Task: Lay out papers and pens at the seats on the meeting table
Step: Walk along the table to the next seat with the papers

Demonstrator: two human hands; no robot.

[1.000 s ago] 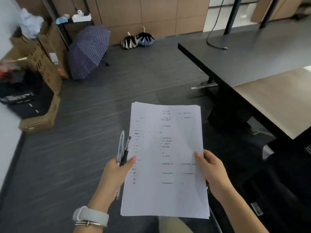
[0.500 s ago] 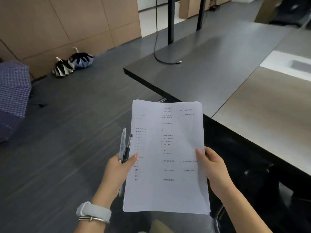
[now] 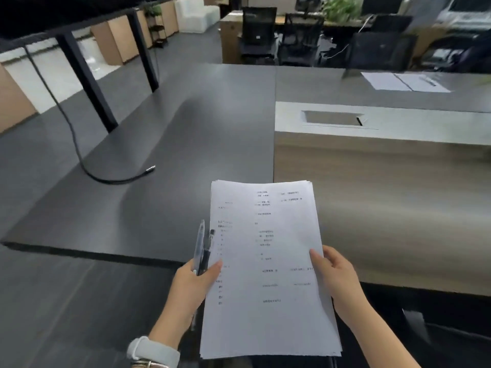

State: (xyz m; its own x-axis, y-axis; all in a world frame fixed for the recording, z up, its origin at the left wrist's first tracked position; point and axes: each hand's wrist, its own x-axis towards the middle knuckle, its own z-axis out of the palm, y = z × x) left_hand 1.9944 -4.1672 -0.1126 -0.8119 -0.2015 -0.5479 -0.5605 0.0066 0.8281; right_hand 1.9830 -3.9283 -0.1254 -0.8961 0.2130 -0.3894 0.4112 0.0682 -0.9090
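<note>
A stack of printed papers (image 3: pixel 268 261) is held upright in front of me over the near edge of the meeting table (image 3: pixel 186 155). My left hand (image 3: pixel 194 285) grips the stack's left edge with the thumb on top, and it also holds two pens (image 3: pixel 203 248) against that edge. My right hand (image 3: pixel 336 277) grips the stack's right edge. At the far right of the table lie papers with a pen on them (image 3: pixel 406 81).
A black cable (image 3: pixel 79 155) hangs from above and curls onto the dark left part of the table. A raised light-grey centre strip has a rectangular cable opening (image 3: pixel 332 118). Black office chairs (image 3: pixel 281 35) stand behind the far side. A stand's black legs (image 3: pixel 87 81) rise at left.
My view has swung right from the floor and umbrellas toward the meeting table, which now fills the frame. Both hands keep the same hold on the papers and pens.
</note>
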